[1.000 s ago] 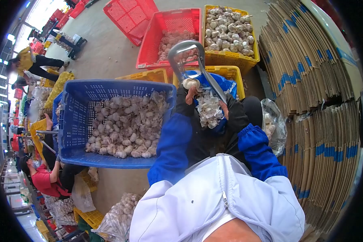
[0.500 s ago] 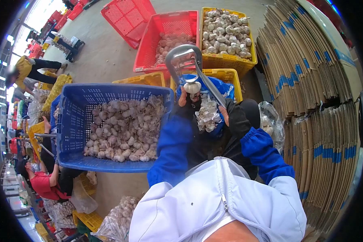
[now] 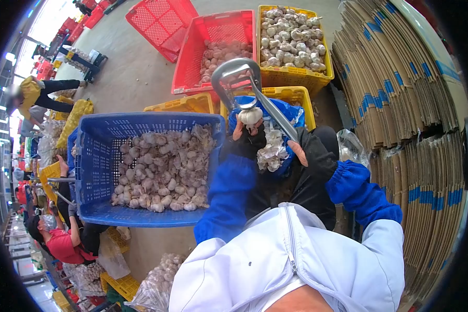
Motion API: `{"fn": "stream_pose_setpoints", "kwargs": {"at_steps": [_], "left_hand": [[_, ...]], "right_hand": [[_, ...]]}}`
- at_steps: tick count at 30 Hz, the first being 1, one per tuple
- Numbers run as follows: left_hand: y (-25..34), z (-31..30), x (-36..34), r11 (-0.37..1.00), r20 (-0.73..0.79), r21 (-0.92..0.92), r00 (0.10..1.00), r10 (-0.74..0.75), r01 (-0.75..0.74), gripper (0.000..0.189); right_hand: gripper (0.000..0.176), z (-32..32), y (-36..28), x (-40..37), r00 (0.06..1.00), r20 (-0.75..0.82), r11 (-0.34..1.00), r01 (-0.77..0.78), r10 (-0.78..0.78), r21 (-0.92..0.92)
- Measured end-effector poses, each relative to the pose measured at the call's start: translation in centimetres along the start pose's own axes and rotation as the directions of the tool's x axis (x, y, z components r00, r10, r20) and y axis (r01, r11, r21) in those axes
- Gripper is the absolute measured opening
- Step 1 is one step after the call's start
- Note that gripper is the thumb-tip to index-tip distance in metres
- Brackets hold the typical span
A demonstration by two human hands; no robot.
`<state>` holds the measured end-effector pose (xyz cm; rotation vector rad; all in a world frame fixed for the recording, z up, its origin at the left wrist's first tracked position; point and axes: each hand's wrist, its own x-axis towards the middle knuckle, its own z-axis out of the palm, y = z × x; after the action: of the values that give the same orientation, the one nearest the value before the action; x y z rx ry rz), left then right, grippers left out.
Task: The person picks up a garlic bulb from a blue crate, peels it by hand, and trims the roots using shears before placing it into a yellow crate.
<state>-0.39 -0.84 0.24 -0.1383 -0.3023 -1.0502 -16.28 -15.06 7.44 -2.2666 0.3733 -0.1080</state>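
My left hand (image 3: 239, 131) is closed around a whitish garlic bulb (image 3: 250, 116), held just below the jaw of a metal lever cutter (image 3: 237, 70). The cutter has a wide looped frame and a long grey handle (image 3: 276, 118) slanting toward me. At the lower end of that handle, my right hand (image 3: 298, 153) is closed on it; part of the hand is hidden by the dark cuff. Beneath both hands, white garlic skins and trimmings (image 3: 273, 150) lie on a blue plastic bag (image 3: 288, 115) between my knees.
Left of me stands a blue crate (image 3: 143, 219) of loose garlic bulbs. Ahead are a red crate (image 3: 184, 62) and a yellow crate (image 3: 296, 79), both holding garlic. Flattened cardboard boxes (image 3: 395, 88) are stacked high on the right. Other people work at the far left.
The bulb sits slightly lower, with more of its pale surface showing below the jaw. My right hand and the handle end have moved slightly outward to the right. The whole view has shifted a little.
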Motion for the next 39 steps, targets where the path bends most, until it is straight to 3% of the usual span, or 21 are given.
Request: {"fn": "stream_pose_setpoints", "kwargs": {"at_steps": [2, 4, 7, 10, 11, 13, 15, 18, 20, 22, 25, 28, 33, 38, 39], "left_hand": [[-0.2, 0.5, 0.1, 1.000, 0.013, -0.021, 1.000, -0.007, 0.007, 0.045], [0.1, -0.1, -0.1, 0.999, -0.139, 0.004, 0.989, 0.054, -0.054, 0.044], [0.8, -1.1, 0.0, 0.987, -0.184, 0.139, 0.977, 0.109, -0.084, 0.044], [0.9, -0.3, 0.5, 0.983, -0.471, 0.130, 0.864, 0.176, -0.130, 0.045], [1.1, -0.8, 0.5, 0.983, -0.416, 0.150, 0.895, 0.162, -0.109, 0.045], [1.5, -2.5, 0.1, 0.978, -0.303, 0.196, 0.945, 0.126, -0.068, 0.044], [1.0, -3.3, 0.5, 0.952, -0.322, 0.244, 0.910, 0.262, -0.187, 0.041], [0.2, -3.6, 1.6, 0.880, -0.438, 0.372, 0.780, 0.448, -0.296, 0.036], [-0.5, -3.3, 2.0, 0.830, -0.534, 0.467, 0.650, 0.540, -0.306, 0.033], [-1.1, -1.5, 2.4, 0.784, -0.609, 0.553, 0.504, 0.612, -0.283, 0.031], [-0.9, -0.4, 2.6, 0.839, -0.659, 0.417, 0.519, 0.544, -0.350, 0.027], [-0.6, -0.6, 1.9, 0.875, -0.536, 0.401, 0.705, 0.464, -0.271, 0.027], [0.2, -2.9, 1.5, 0.879, -0.571, 0.418, 0.687, 0.450, -0.229, 0.037], [1.4, -5.5, 1.8, 0.870, -0.457, 0.458, 0.792, 0.405, -0.181, 0.042], [1.7, -6.1, 1.9, 0.870, -0.412, 0.463, 0.828, 0.381, -0.170, 0.043]], "right_hand": [[0.031, 0.2, 0.6, 0.2, 1.000, 0.017, 1.000, -0.007, 0.006, 0.017], [0.031, 0.7, 1.0, 0.2, 1.000, 0.009, 1.000, -0.023, 0.023, -0.013], [0.032, 1.4, 1.9, 0.2, 0.999, -0.036, 0.998, 0.004, -0.006, -0.062], [0.049, 0.5, 0.0, -0.1, 0.999, -0.027, 0.990, -0.026, 0.022, -0.137], [0.057, 0.2, -0.7, -0.1, 0.999, -0.015, 0.985, -0.046, 0.044, -0.167], [0.057, 1.3, 0.8, 0.1, 0.999, -0.028, 0.983, -0.045, 0.041, -0.178], [0.056, 2.4, 1.8, 0.1, 0.998, -0.061, 0.981, -0.040, 0.028, -0.192], [0.054, 2.8, 2.0, 0.1, 0.995, -0.104, 0.979, -0.025, 0.004, -0.201], [0.053, 2.5, 1.9, 0.1, 0.996, -0.084, 0.985, -0.029, 0.015, -0.170], [0.040, 2.9, 2.1, 0.0, 0.993, -0.113, 0.992, 0.001, -0.015, -0.123], [0.033, 3.2, 2.7, 0.1, 0.994, -0.108, 0.997, 0.027, -0.035, -0.073], [0.031, 3.1, 2.3, 0.0, 0.993, -0.115, 0.996, 0.010, -0.020, -0.084], [0.030, 3.1, 1.9, -0.2, 0.992, -0.123, 0.994, 0.014, -0.027, -0.105], [0.033, 5.7, 4.5, 0.4, 0.974, -0.209, 0.992, 0.064, -0.085, -0.108], [0.033, 7.0, 5.0, 0.7, 0.938, -0.318, 0.982, 0.092, -0.142, -0.166]]}}
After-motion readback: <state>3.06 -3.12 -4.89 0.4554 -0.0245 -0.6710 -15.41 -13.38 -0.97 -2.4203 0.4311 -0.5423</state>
